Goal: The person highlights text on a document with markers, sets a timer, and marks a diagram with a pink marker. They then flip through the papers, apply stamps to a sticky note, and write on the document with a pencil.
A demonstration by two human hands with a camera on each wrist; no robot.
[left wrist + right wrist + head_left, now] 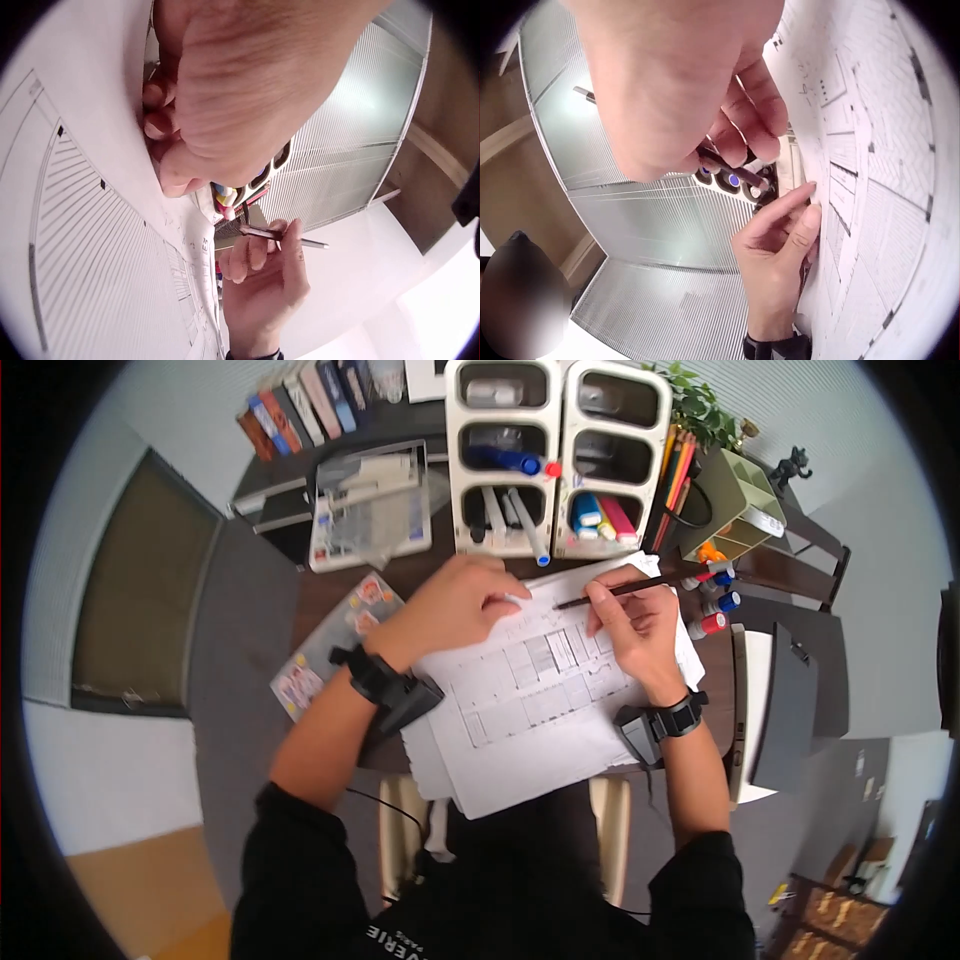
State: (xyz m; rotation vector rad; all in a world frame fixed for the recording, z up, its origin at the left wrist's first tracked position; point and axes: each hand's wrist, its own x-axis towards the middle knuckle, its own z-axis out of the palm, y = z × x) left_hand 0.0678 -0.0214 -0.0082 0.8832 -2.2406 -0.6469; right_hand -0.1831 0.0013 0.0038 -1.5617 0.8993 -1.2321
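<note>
Printed sheets with a line drawing (540, 710) lie stacked and slanted on the desk. My left hand (455, 605) rests at their upper left edge; in the left wrist view its loosely bent fingers (176, 169) touch the paper. A slim dark pen (630, 588) is held between the thumb and fingers of my right hand (645, 635), over the upper right part of the top sheet. The pen's tip points left, toward faint handwriting. In the left wrist view the pen (281, 235) appears raised off the paper, its light end pointing outward.
Behind the sheets stand white organizers (505, 550) with markers. A clear-lidded case (370, 510) and a stickered grey item (335, 645) are at the left. Capped markers (708, 625) lie right of the paper, near a green holder (735, 505) and a black-and-white device (775, 710).
</note>
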